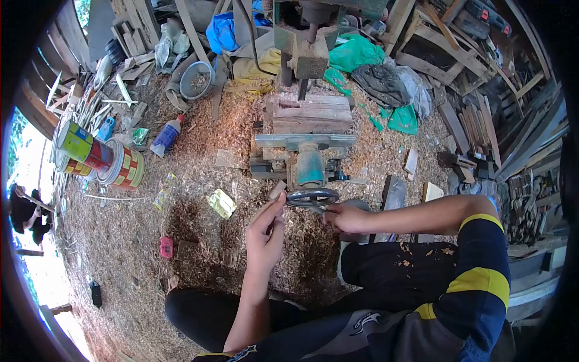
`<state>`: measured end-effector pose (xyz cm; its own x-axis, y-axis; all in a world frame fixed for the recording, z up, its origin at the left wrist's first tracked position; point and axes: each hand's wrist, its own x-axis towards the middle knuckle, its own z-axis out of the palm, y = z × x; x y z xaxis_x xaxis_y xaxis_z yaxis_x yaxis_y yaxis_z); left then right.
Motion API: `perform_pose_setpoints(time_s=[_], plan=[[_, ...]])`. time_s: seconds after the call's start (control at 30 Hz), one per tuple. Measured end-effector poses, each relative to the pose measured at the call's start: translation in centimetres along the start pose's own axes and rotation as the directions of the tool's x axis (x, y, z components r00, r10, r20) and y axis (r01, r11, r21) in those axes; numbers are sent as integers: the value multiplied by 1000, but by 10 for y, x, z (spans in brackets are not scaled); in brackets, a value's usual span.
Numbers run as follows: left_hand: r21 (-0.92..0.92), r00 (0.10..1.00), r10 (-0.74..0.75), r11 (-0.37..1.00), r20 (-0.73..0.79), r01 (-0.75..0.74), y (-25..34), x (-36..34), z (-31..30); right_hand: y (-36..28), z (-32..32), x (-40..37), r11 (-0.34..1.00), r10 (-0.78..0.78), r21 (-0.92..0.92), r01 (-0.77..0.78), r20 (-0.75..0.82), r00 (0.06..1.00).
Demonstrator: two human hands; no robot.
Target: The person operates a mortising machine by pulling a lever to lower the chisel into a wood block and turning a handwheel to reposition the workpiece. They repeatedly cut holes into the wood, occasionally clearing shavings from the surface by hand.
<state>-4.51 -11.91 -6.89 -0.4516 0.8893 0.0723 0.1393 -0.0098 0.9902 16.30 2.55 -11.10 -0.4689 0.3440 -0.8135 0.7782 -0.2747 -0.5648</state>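
A dark round handwheel (pixel 312 198) sits at the front of a green machine vise (pixel 310 166). My left hand (pixel 264 238) is at the wheel's left side, fingers stretched upward with the thumb apart, fingertips by the rim and a small wooden piece (pixel 277 189). Curled at the wheel's lower right, my right hand (pixel 348 218) closes on its handle area; the exact grip is partly hidden. A wooden block (pixel 312 116) lies in the vise jaws, with a slot in its top. Above it, a drill-press-like machine head (pixel 310 51) points a dark bit (pixel 303 89) down at the block.
Wood shavings cover the ground. Paint cans (pixel 122 164), a blue-labelled bottle (pixel 167 136) and a grey bucket (pixel 197 79) stand left. Green plastic (pixel 356 54) and a dark cloth bag (pixel 380 83) lie behind the vise. Scrap timber (pixel 476 136) piles up right; a red device (pixel 166 247) lies near my left knee.
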Motion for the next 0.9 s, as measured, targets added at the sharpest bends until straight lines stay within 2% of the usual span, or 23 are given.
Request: perform_pose_setpoints(time_s=[0.07,0.1,0.17,0.2,0.23,0.3,0.33,0.37,0.43,0.47,0.5,0.57,0.6,0.67,0.7,0.77,0.8,0.83,0.9], plan=[[12,1000,20,1000,-8,-20,-1,1,2,-1,2,0,995,-63,-81,59,-49,997],[5,1000,21,1000,-15,-21,-1,1,3,-7,5,-1,995,-62,-82,58,-51,997],[-2,1000,19,1000,-13,-19,0,-1,4,-14,10,-6,979,-56,-198,40,-75,996],[-22,1000,5,1000,-11,-5,1,-1,4,-19,4,-12,995,-9,-104,7,-17,1000],[-43,1000,-9,999,-11,8,1,0,3,0,2,1,995,-12,-102,10,-19,1000],[-18,1000,0,1000,-6,0,-1,-1,1,48,0,40,973,-226,-62,224,-29,974],[7,1000,7,1000,0,-7,-2,0,1,30,1,27,958,-211,-207,198,-41,977],[3,1000,8,1000,-1,-8,-2,1,2,13,2,13,958,-210,-210,197,-42,977],[-40,1000,-3,999,-26,2,-2,1,4,-36,7,-25,991,45,-127,-48,-25,999],[-39,1000,-1,999,-22,0,-1,1,3,-29,4,-22,1000,28,-8,-28,32,999],[-23,1000,-6,1000,-19,6,0,1,3,-8,2,-4,1000,26,-4,-26,30,999],[-11,1000,-8,1000,-21,8,0,1,2,39,0,36,977,-214,9,214,17,977],[-16,1000,2,1000,-23,-2,-1,2,2,25,0,22,976,-217,4,216,15,976],[-23,1000,11,1000,-26,-11,-2,3,3,-20,6,-22,985,-130,-128,119,-82,988],[-41,999,8,999,-41,-10,-1,3,4,-22,4,-21,985,-128,-129,117,-83,988],[-58,999,8,998,-51,-11,-3,3,5,-25,2,-18,999,33,9,-33,56,998],[-61,998,4,998,-55,-8,-6,3,5,-18,-4,-14,999,-31,32,27,113,993],[-65,998,3,998,-62,-7,-8,3,5,-11,-8,-10,999,-35,31,32,111,993],[-75,998,2,997,-68,-8,-9,4,5,-2,-12,-3,988,-42,151,26,104,994]])
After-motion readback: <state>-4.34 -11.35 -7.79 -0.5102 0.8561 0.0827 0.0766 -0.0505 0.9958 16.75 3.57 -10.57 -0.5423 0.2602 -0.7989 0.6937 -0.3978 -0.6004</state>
